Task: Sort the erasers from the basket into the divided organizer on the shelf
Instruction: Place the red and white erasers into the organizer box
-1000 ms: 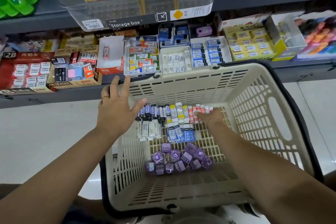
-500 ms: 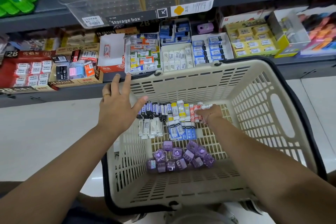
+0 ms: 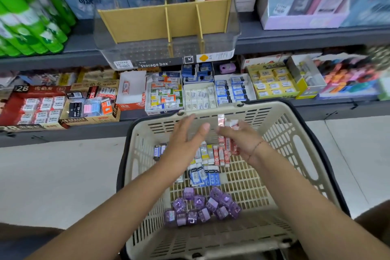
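Shop shelf [image 3: 295, 37] at 12, divided organizer [image 3: 168, 21] on it | basket [image 3: 280, 133] at 6 | held left hand [image 3: 185, 138] wide open over it | gripped red-white erasers [image 3: 222, 120] in right hand [image 3: 242, 141] at 1

1. Left hand [image 3: 186, 135]: fingers blurred; hides part of the eraser rows [image 3: 207, 154] beneath.
2. Right hand [image 3: 240, 139] grips red-and-white erasers [image 3: 226, 123]; smeared, count unreadable.
3. Green bottles [image 3: 31, 19]: blurred, cut by left edge.
4. Basket [image 3: 295, 154]: near corner runs off bottom edge.
5. Organizer [image 3: 164, 25]: small label print illegible.
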Demonstrator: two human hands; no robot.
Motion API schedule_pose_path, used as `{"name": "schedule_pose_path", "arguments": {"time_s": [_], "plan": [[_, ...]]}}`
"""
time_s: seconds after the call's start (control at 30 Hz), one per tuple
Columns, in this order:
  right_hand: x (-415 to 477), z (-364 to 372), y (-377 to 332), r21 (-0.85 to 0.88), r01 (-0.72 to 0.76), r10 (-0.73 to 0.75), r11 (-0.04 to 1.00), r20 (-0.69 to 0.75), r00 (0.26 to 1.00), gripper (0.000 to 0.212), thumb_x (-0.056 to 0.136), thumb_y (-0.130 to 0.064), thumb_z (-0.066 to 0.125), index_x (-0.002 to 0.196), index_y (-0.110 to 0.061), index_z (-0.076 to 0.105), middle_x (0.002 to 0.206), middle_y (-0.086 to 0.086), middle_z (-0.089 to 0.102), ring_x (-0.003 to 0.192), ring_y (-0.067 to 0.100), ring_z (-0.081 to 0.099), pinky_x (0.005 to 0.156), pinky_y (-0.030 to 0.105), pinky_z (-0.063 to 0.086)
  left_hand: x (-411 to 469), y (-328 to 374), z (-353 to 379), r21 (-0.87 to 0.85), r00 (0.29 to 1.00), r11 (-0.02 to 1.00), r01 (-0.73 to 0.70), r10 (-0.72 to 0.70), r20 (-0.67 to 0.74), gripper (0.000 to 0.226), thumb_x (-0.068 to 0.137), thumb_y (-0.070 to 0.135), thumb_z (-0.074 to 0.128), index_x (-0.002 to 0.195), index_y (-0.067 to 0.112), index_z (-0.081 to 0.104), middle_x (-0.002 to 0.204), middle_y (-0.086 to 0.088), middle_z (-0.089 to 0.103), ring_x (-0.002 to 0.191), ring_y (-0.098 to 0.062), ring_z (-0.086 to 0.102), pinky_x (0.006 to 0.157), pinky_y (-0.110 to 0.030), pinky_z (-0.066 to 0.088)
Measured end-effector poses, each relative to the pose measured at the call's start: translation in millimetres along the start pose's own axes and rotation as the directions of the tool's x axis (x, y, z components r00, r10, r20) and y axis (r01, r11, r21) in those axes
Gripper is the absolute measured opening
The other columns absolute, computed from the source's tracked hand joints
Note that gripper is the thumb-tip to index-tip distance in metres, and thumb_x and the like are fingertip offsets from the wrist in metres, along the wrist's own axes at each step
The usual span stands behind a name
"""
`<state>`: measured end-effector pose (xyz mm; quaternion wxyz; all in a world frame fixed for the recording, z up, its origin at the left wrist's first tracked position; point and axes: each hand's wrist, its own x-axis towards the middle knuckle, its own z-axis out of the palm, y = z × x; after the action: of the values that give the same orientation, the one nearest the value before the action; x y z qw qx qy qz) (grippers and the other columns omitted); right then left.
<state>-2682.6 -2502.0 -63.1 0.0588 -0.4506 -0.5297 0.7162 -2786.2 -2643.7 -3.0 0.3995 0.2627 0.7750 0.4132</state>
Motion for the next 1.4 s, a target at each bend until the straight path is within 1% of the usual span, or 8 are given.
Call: {"name": "schedule_pose_path", "arguments": {"time_s": [0.1, 0.23, 0.5, 0.67, 0.83, 1.03, 1.27, 1.4], "plan": [[-44.0, 26.5, -52.4, 0.094, 0.287, -0.296, 0.953, 0.111, 0.949, 0.036, 0.076, -0.013, 0.077, 0.107, -0.012, 0.057, 0.084, 0.002, 0.07, 0.084, 0.019, 0.067, 0.078, 0.034, 0.055, -0.1, 34.7, 3.8, -0.648, 0.925, 0.674, 0.354, -0.151, 0.348, 0.066, 0.077, 0.075, 0.038, 0.122, 0.032, 0.061, 0.133, -0.002, 0.056, 0.122, -0.025, 0.053, 0.103, -0.054, 0.038], [-71.2, 51.2, -93.6, -0.036, 0.57, -0.568, 0.821, 0.063, 0.821, 0.041, 0.072, 0.003, 0.077, 0.102, -0.015, 0.054, 0.073, -0.011, 0.062, 0.069, 0.004, 0.062, 0.066, 0.018, 0.05, -0.1, 72.4, -7.9, -0.848, 0.914, 0.36, 0.388, -0.032, 0.405, 0.057, 0.086, 0.068, 0.041, 0.091, 0.022, 0.073, 0.092, -0.001, 0.072, 0.083, -0.019, 0.07, 0.074, -0.038, 0.056], [-87.4, 47.9, -134.7, -0.622, 0.591, -0.678, 0.514, 0.127, 0.724, 0.06, 0.062, -0.053, 0.078, 0.111, -0.035, 0.048, 0.104, -0.012, 0.056, 0.103, 0.008, 0.05, 0.09, 0.031, 0.043, -4.9, 101.6, -22.7, -0.916, 0.944, 0.28, 0.286, 0.081, 0.32, 0.032, 0.089, 0.04, 0.053, 0.091, 0.016, 0.073, 0.091, -0.004, 0.07, 0.082, -0.017, 0.069, 0.073, -0.031, 0.055], [-90.7, 40.9, -151.2, -0.648, 0.637, -0.695, 0.419, 0.223, 0.684, 0.075, 0.059, -0.071, 0.056, 0.123, -0.034, 0.046, 0.114, -0.017, 0.049, 0.112, 0.005, 0.043, 0.1, 0.031, 0.037, -3.6, 114.2, -33.8, -0.931, 0.935, 0.161, 0.327, 0.084, 0.343, 0.038, 0.085, 0.034, 0.057, 0.111, 0.008, 0.065, 0.107, -0.011, 0.068, 0.099, -0.022, 0.065, 0.084, -0.033, 0.053], [-94.8, 36.1, -163.3, -0.6, 0.687, -0.757, 0.409, 0.197, 0.623, 0.061, 0.073, -0.054, 0.066, 0.128, -0.031, 0.051, 0.107, -0.017, 0.05, 0.103, 0.0, 0.05, 0.09, 0.012, 0.038, -2.5, 122.8, -44.3, -0.957, 0.957, 0.068, 0.281, 0.061, 0.285, 0.027, 0.089, 0.024, 0.059, 0.085, 0.0, 0.071, 0.077, -0.013, 0.07, 0.062, -0.021, 0.069, 0.058, -0.031, 0.059], [-93.0, 44.7, -171.8, -0.551, 0.722, -0.834, 0.418, 0.083, 0.546, 0.033, 0.08, -0.013, 0.073, 0.095, -0.041, 0.063, 0.083, -0.014, 0.062, 0.074, 0.003, 0.054, 0.066, 0.014, 0.044, -2.4, 128.5, -55.9, -0.959, 0.96, 0.055, 0.277, 0.032, 0.279, 0.031, 0.089, 0.019, 0.059, 0.108, -0.004, 0.066, 0.11, -0.023, 0.068, 0.1, -0.032, 0.068, 0.076, -0.043, 0.058], [-91.1, 38.7, -213.7, -0.268, 0.737, -0.752, 0.62, 0.065, 0.656, 0.023, 0.081, -0.002, 0.07, 0.096, -0.018, 0.069, 0.079, 0.005, 0.066, 0.068, 0.005, 0.06, 0.067, 0.015, 0.051, -3.0, 136.0, -65.1, -0.96, 0.962, -0.069, 0.272, 0.009, 0.272, 0.024, 0.083, 0.016, 0.064, 0.093, -0.006, 0.068, 0.09, -0.019, 0.071, 0.072, -0.028, 0.069, 0.07, -0.047, 0.057], [-73.6, 20.2, -252.3, -0.203, 0.744, -0.765, 0.636, -0.035, 0.644, 0.022, 0.085, -0.002, 0.065, 0.106, -0.008, 0.067, 0.083, 0.007, 0.065, 0.064, 0.003, 0.06, 0.061, 0.014, 0.05, 1.0, 133.4, -70.7, -0.962, 0.962, -0.109, 0.25, -0.084, 0.259, 0.027, 0.085, 0.018, 0.066, 0.093, -0.007, 0.069, 0.086, -0.017, 0.07, 0.084, -0.025, 0.066, 0.068, -0.048, 0.058]]}}
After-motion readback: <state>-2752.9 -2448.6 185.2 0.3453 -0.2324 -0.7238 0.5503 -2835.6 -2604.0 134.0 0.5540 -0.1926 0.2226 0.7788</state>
